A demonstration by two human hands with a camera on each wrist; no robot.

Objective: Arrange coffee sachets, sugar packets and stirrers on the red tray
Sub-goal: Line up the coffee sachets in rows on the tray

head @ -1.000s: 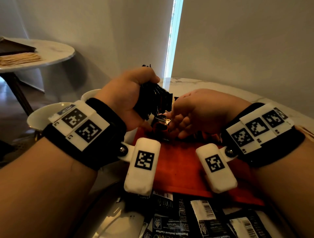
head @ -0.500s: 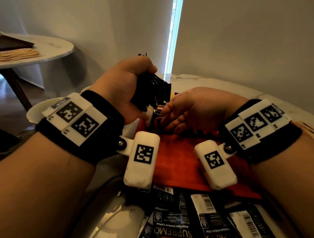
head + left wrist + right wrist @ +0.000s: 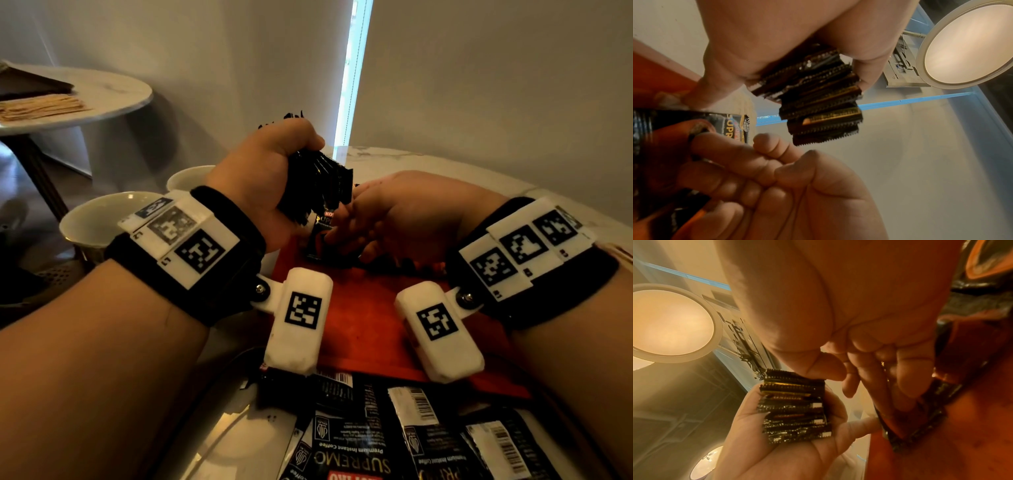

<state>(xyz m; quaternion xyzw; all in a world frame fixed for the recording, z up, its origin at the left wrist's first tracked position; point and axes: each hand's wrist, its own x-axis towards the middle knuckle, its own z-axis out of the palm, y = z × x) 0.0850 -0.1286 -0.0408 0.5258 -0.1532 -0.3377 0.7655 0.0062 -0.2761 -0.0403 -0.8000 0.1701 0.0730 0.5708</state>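
Note:
My left hand [image 3: 274, 178] grips a thick stack of black coffee sachets [image 3: 322, 185] above the far left corner of the red tray [image 3: 363, 322]. The stack's serrated ends fan out in the left wrist view [image 3: 818, 104] and in the right wrist view [image 3: 795, 407]. Just below the stack, a single sachet [image 3: 323, 229] rests on the tray's far edge. The curled fingers of my right hand [image 3: 342, 236] hold this sachet [image 3: 729, 125] down against the red surface. The right thumb stays clear of it, near the stack.
Several loose coffee sachets [image 3: 359, 438] lie on the marble table [image 3: 428, 161] in front of the tray. Two white bowls [image 3: 99, 219] stand to its left. A round side table [image 3: 113, 92] at far left carries wooden stirrers [image 3: 41, 106]. A wall stands close behind.
The single sachet, pinched between the two hands a second ago, now lies lower on the tray's far edge under my right fingers. The left hand has kept the stack in its grip.

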